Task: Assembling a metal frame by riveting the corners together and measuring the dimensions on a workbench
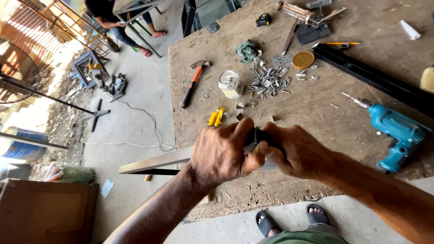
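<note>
With our left hand [221, 156] and right hand [296, 151] both clenched around a small dark fitting [253, 135] on the end of the aluminium bar [153, 161], we judge we are pressing it in, so the next move needs firm, straight pressure toward 9 o'clock.

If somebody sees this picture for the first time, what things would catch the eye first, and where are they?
First come the left hand and right hand, pressed together at the bench's near edge around a small dark part on the end of a pale metal bar that sticks out to the left. Next, the bright blue drill lying at the right. Then the red-handled hammer and the pile of small metal pieces further back on the bench.
</note>
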